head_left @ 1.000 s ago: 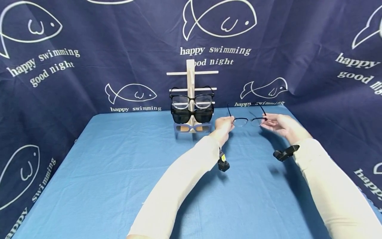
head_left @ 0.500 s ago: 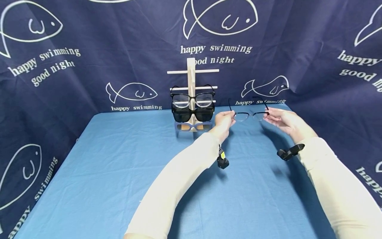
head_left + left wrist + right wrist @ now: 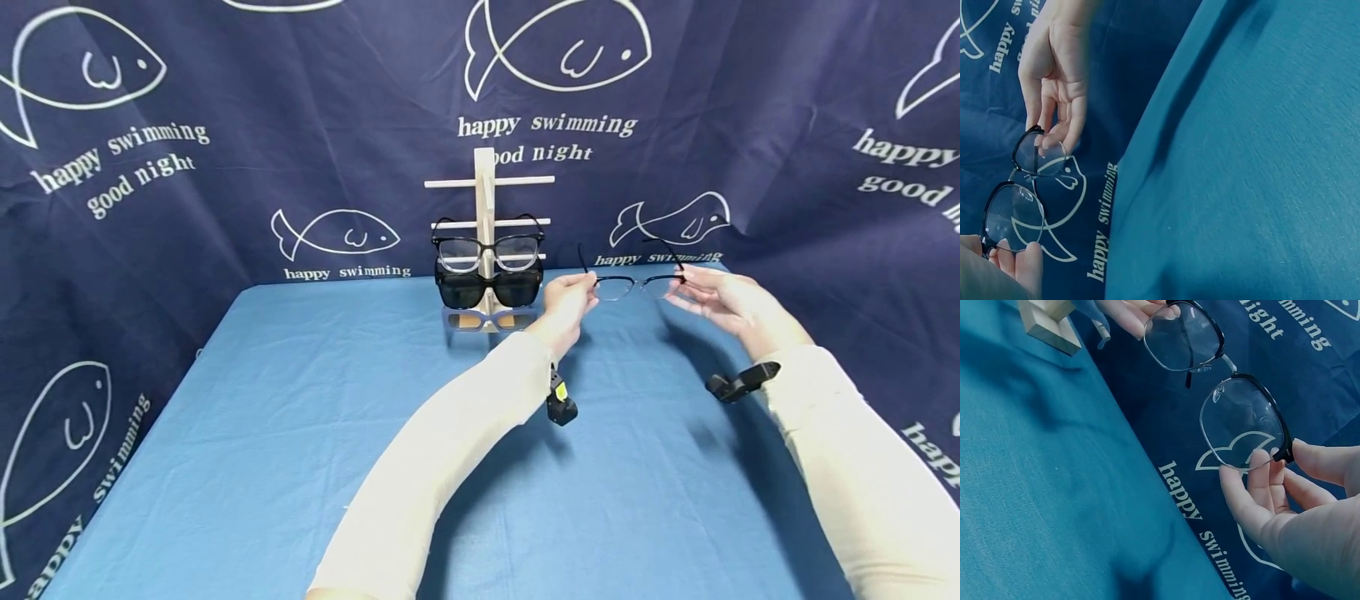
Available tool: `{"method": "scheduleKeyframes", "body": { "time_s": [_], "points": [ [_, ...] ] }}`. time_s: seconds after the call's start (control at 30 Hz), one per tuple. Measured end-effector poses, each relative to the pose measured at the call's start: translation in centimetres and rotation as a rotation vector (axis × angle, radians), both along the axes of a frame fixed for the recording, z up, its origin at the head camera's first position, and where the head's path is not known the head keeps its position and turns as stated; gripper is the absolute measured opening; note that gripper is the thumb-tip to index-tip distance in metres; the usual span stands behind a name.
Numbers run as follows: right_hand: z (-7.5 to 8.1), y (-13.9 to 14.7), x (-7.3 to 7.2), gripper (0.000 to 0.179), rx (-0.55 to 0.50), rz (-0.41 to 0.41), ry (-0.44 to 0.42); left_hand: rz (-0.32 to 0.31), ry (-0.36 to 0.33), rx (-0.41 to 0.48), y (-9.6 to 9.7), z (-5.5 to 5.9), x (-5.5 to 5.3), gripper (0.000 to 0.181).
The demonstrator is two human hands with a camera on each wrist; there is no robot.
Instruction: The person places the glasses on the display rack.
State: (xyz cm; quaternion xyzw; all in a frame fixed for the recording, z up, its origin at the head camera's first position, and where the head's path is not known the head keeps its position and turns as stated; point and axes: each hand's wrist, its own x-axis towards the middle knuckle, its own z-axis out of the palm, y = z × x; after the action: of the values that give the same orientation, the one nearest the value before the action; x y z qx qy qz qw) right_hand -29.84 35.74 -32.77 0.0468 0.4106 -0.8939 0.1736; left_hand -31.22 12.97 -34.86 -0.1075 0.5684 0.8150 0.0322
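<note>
A pair of eyeglasses with black upper rims and thin metal lower rims is held up between both hands, right of the stand, temples unfolded toward the back. My left hand pinches the frame's left outer corner. At the opposite corner my right hand pinches the frame between thumb and fingers, seen close up in the right wrist view, where several fingertips show behind the clear lens. The left wrist view shows both lenses, with the right hand at the far end.
A wooden eyewear stand bears black-framed glasses, dark sunglasses below them, and blue-framed glasses lowest. Its top rod bears no glasses. Blue cloth covers the table, and a navy fish-print curtain hangs behind.
Both hands have lifted the eyeglasses slightly and shifted them a little to the right. The right hand has moved further right. Glasses on the stand keep their places.
</note>
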Motion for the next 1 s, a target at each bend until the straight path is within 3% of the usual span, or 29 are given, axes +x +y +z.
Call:
{"method": "scheduleKeyframes", "body": {
  "time_s": [0.43,0.73,1.0],
  "points": [
    [1.7,-0.1,0.5,0.027,-0.043,-0.013,-0.011,0.029,0.073,-0.052,-0.4,2.3,0.9,0.015],
    [3.4,-0.6,0.9,0.023,-0.015,-0.058,0.023,0.048,0.133,-0.025,-0.6,3.7,1.2,0.017],
    [4.5,-0.7,1.1,0.024,-0.158,-0.071,-0.068,0.039,0.161,0.029,-0.7,4.8,1.6,0.017]
  ]
}}
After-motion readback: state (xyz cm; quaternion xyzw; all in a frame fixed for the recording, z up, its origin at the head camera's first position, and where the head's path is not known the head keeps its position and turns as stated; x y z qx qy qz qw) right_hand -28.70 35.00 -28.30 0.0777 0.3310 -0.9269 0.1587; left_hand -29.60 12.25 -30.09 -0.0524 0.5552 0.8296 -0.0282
